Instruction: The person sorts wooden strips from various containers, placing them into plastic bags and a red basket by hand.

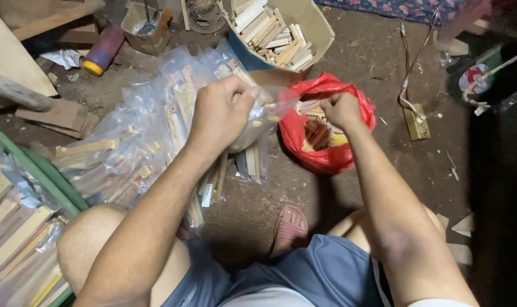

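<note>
We sit on a dirt floor (349, 187) hemmed in — a heap of filled clear bags (128, 153) to our left, a cardboard box (312, 23) of wood sticks ahead, bare ground only to the right. Our right hand (339, 109) reaches closed into the red bag (321, 156) of sticks. Our left hand (221, 111) grips a small clear bag (264, 116) — glossy, crumpled, part-filled — just beside the red one.
</note>
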